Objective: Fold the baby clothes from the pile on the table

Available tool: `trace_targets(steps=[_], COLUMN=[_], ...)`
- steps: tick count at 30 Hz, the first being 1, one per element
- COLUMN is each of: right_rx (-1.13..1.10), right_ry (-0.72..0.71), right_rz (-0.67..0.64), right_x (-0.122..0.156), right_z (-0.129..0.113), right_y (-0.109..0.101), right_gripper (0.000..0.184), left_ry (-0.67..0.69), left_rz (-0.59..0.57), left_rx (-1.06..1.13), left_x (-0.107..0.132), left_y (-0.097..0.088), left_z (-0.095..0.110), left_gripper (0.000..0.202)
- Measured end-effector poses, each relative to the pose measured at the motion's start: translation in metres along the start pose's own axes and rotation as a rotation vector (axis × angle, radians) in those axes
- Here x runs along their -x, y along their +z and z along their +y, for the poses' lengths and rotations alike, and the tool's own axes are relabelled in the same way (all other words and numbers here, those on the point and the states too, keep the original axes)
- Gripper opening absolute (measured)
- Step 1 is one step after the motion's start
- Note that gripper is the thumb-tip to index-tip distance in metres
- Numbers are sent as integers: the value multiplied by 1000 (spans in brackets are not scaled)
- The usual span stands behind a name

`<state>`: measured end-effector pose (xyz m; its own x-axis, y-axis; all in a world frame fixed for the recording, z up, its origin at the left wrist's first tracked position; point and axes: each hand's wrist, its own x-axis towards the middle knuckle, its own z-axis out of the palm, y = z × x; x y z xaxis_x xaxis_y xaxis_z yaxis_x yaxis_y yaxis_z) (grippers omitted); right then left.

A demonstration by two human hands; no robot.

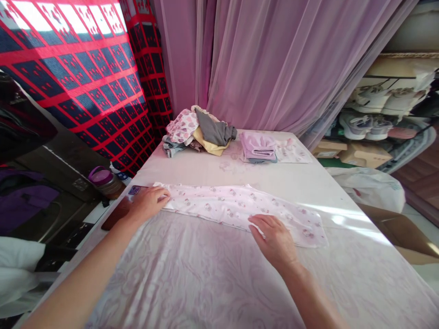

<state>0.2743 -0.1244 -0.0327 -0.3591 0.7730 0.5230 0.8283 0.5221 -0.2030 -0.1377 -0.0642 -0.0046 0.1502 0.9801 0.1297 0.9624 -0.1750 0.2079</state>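
Observation:
A long white garment (236, 206) with small pink prints lies folded lengthwise across the table (192, 274). My left hand (147, 203) rests on the garment's left end, fingers curled over the cloth edge. My right hand (274, 237) lies flat on the near edge towards the right, fingers stretched out and pressing the fabric down.
At the far end sit a loose heap of clothes (199, 130) and a small stack of folded pink garments (258, 147). A phone (118, 212) and a purple-lidded jar (104, 180) stand by the left edge. Pink curtains hang behind; shoe shelves and cardboard boxes stand right.

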Motion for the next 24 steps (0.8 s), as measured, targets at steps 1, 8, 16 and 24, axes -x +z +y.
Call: trace_targets(steps=[1, 8, 16, 24], right_rx=[-41, -132, -180, -184], right_ry=[-16, -61, -36, -50], right_rz=[-41, -227, -117, -114], right_x=[-9, -37, -29, -24], right_z=[-9, -34, -32, -33], right_y=[5, 35, 40, 40], right_gripper=[22, 18, 21, 22], left_ry=[13, 8, 15, -71], left_rz=[-18, 4, -29, 37], left_rx=[72, 319, 380, 420], left_x=[1, 9, 23, 28], left_y=[4, 18, 15, 21], left_z=[2, 0, -2, -10], left_gripper=[27, 31, 38, 15])
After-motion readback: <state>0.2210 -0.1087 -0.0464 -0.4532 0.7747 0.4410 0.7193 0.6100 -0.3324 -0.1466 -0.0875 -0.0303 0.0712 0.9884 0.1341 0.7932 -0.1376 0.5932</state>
